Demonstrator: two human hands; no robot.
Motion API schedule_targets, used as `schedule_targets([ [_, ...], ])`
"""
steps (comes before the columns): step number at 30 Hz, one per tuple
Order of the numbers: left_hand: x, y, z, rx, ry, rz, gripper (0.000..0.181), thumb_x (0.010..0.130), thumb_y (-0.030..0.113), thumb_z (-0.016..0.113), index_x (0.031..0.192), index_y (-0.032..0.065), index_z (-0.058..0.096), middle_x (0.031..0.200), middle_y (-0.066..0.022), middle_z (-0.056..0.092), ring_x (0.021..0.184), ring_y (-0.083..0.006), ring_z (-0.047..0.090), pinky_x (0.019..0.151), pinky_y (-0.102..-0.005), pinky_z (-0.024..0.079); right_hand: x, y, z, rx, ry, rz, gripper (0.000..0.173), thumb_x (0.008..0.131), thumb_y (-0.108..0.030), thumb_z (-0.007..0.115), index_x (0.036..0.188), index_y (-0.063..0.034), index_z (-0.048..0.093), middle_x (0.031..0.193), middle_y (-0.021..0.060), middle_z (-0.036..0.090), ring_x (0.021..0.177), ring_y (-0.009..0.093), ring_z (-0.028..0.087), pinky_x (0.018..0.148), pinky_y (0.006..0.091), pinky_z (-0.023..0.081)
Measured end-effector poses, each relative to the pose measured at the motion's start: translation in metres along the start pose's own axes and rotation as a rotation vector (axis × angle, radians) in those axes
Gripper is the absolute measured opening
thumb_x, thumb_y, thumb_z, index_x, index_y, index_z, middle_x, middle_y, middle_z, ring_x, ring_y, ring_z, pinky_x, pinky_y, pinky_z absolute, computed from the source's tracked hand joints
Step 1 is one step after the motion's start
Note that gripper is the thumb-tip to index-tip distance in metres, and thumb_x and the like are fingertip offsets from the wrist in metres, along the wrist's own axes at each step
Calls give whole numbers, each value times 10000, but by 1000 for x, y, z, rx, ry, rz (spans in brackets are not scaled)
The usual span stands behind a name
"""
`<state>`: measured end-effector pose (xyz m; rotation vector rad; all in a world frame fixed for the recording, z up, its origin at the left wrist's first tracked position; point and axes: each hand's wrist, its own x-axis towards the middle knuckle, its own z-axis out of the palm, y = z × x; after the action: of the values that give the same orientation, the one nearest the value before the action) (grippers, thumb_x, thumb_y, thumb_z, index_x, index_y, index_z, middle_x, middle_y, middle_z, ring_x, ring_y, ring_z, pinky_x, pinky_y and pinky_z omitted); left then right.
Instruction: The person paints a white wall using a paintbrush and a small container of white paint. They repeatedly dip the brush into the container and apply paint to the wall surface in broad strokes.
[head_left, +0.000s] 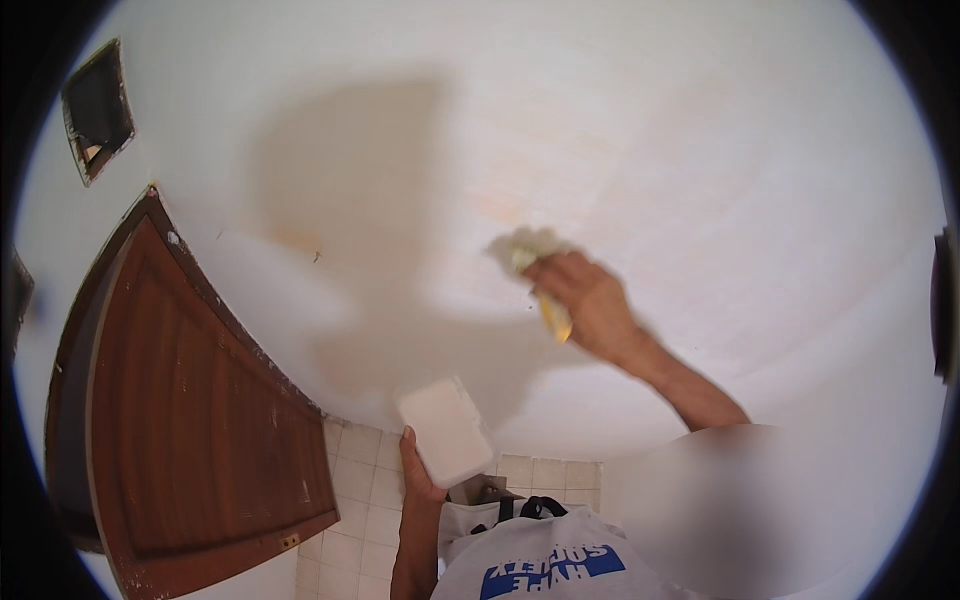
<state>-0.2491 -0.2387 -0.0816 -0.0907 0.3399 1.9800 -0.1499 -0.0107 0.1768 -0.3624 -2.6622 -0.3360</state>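
My right hand (589, 300) is raised against the white painted wall (675, 225), fingers closed around a small hand tool with a yellow handle (556, 319). Its pale working end (525, 256) is blurred and meets or nearly meets the wall; it looks like a putty knife. Lower down, my left hand (421, 471) grips a white rectangular plastic tub (448, 433) by its side and lower edge. A smooth pale face of the tub is turned to me, and I cannot tell whether it is filling or a lid. Faint pinkish patches show around the tool.
To the left, a brown wooden door (217, 405) stands in a paint-spotted frame. Above it a dark rectangular opening (99, 109) is cut in the wall. A small nail-like bit (317, 256) sticks out of the wall. Pale floor tiles (352, 480) lie below. A dark object (942, 304) edges in at right.
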Motion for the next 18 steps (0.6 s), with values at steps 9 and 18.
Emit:
schedule_targets([
  [9, 7, -4, -6, -14, 27, 1, 676, 958, 501, 594, 1470, 94, 425, 1406, -110, 557, 1272, -306, 561, 1059, -496, 489, 77, 21, -139, -607, 591, -176, 365, 761, -74, 691, 1101, -206, 701, 1132, -16, 629, 880, 230, 579, 643, 349, 488],
  [18, 6, -2, -1, 18, -40, -16, 662, 958, 490, 605, 1464, 99, 437, 1402, -111, 558, 1269, -310, 563, 1064, -510, 487, -33, -3, 44, 106, -87, -81, 340, 768, -76, 719, 1100, -133, 684, 1205, 47, 597, 944, 270, 597, 710, 401, 529],
])
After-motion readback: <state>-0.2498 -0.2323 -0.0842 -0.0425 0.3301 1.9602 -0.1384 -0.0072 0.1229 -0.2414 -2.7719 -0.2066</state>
